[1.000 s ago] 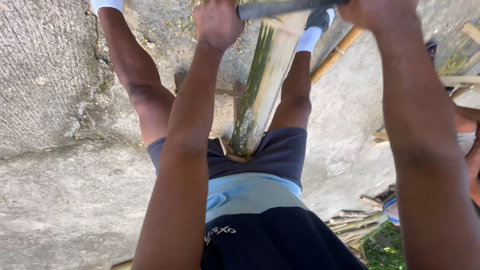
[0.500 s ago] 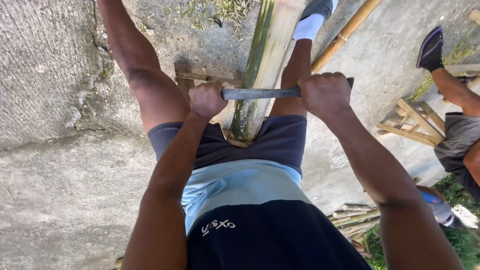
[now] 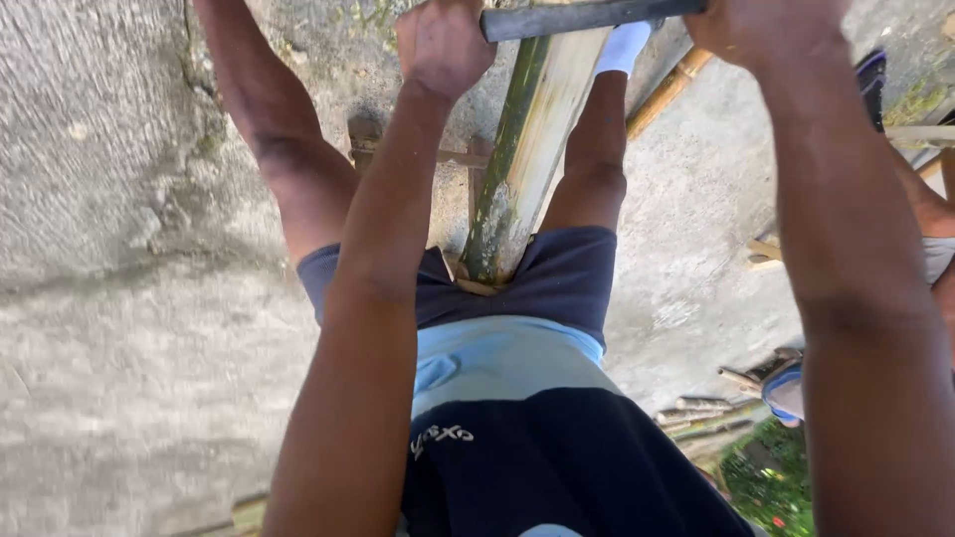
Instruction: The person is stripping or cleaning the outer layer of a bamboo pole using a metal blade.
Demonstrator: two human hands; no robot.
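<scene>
I sit astride a long bamboo pole (image 3: 527,149), partly scraped pale, that runs away from me between my legs. My left hand (image 3: 443,45) and my right hand (image 3: 766,25) are both stretched out at the top of the view. Each grips one end of a dark, flat metal blade (image 3: 587,17) held crosswise over the pole. The blade's right end is hidden by my right hand and the frame's top edge. Whether the blade touches the pole cannot be told.
Rough concrete ground (image 3: 119,328) lies all around. A small wooden rest (image 3: 363,139) sits under the pole. A thin bamboo stick (image 3: 667,94) lies to the right. Another person's arm (image 3: 930,214) and dark shoe (image 3: 870,80) are at the right edge, with bamboo strips (image 3: 696,413) below.
Half a second ago both hands had drawn the blade back along the pole close to my lap. Now they have pushed it far out again, to the top of the view.
</scene>
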